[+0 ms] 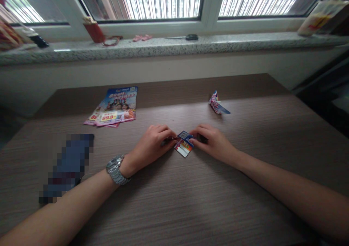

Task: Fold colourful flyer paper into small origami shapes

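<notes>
A small folded square of printed paper [184,144], set cornerwise with a QR code at its top, is held low over the middle of the table. My left hand [158,140] pinches its left corner between thumb and fingers. On the opposite corner, my right hand [209,139] pinches the paper the same way. Beyond my right hand stands a folded paper figure [217,104] in similar colours. A metal watch [117,169] is on my left wrist.
Several printed flyers [117,106] lie stacked at the back left of the wooden table [174,202]. A blurred-out dark flat object [68,166] lies by my left forearm. On the stone windowsill [152,48] are a red container [94,30] and scissors [191,37].
</notes>
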{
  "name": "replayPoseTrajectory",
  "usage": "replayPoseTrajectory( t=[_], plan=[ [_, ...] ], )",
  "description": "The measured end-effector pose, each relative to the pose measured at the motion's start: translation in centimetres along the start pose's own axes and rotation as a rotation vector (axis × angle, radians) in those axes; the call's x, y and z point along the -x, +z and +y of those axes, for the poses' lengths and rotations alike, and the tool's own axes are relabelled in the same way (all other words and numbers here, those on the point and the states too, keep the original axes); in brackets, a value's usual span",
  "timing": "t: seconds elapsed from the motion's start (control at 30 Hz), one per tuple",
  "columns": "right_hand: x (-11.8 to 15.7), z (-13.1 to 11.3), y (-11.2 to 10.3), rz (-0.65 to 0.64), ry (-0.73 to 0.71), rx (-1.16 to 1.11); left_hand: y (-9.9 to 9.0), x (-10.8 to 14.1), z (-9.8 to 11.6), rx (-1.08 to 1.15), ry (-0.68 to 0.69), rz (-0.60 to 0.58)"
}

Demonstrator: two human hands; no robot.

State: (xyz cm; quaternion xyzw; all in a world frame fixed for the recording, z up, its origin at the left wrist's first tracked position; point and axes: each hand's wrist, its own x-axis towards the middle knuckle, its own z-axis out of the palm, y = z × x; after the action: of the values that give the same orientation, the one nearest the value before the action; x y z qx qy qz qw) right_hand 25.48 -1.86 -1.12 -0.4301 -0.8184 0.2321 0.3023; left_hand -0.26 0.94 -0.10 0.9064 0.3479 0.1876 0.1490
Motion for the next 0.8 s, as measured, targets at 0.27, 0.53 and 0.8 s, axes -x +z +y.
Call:
replayPoseTrajectory(
  t=[0.27,0.53,0.8],
  plan=[
    [0.04,0.23,0.11,-0.029,-0.028,0.029,0.05,0.04,-0.11,-0.001,0.0,0.003],
    [0.2,0.55,0.36,-0.02,-0.065,0.066,-0.34,0.01,0.42,0.0,-0.005,-0.019],
    [0.27,0.68,0.49,-0.001,-0.13,0.09,-0.14,0.08,0.04,-0.011,0.024,-0.036]
  ],
)
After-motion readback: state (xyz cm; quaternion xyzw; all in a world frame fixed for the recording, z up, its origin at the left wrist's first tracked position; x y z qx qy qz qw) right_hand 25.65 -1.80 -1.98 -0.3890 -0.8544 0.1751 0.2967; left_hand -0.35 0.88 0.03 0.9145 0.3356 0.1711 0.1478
